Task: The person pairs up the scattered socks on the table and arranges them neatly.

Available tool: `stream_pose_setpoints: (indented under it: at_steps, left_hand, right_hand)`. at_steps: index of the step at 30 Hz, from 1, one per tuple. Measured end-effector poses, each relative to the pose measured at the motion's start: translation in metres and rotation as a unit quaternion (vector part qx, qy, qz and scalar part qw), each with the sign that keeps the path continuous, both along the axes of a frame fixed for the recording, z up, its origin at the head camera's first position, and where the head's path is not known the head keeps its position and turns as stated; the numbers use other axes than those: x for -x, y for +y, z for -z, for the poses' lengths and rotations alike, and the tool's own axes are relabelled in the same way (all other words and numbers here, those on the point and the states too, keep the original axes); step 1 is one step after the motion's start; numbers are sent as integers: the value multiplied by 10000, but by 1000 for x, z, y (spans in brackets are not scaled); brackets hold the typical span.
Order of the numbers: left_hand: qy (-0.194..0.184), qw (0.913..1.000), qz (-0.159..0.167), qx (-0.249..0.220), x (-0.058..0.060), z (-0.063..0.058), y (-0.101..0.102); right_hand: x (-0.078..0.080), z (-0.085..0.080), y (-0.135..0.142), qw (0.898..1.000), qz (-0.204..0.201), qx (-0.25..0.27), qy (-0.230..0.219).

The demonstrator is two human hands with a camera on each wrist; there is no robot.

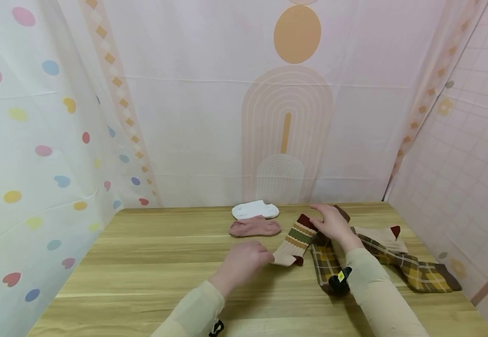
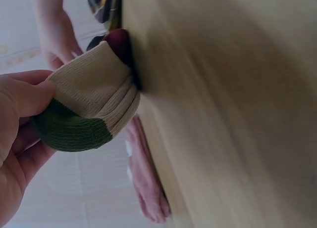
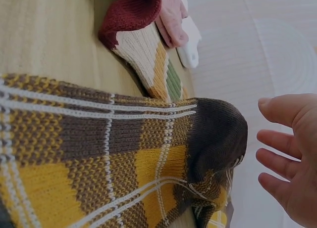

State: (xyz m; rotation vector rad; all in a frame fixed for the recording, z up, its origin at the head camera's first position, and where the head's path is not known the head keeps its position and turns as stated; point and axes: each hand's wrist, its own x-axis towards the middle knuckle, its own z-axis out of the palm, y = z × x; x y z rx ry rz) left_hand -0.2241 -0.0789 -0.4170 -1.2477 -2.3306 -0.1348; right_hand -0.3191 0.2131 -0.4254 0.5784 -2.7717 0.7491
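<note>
My left hand (image 1: 244, 264) pinches the toe end of a striped sock (image 1: 298, 238), cream with green and tan bands and a maroon cuff and heel. In the left wrist view the thumb and fingers grip the green toe (image 2: 74, 131), and the cream foot sags away from them. Near the cuff, my right hand (image 1: 336, 229) hovers over a yellow-brown plaid sock (image 1: 325, 262). In the right wrist view its fingers (image 3: 277, 163) are spread and hold nothing, apart from the dark brown end (image 3: 218, 134) of the plaid sock.
A pink sock (image 1: 255, 227) and a white sock (image 1: 254, 210) lie at the back of the wooden table (image 1: 155, 262). On the right, another plaid sock (image 1: 429, 276) lies across a cream sock (image 1: 380, 233) with a maroon patch. Printed curtains (image 1: 197, 117) stand around the table.
</note>
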Motion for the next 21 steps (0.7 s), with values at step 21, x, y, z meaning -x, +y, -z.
stream_pose_setpoints:
  at_steps: [21]
  left_hand:
    - [-113, 9928, 221, 1176, -9, 34, -6]
  right_hand:
    - [11, 1, -6, 9994, -64, -146, -322]
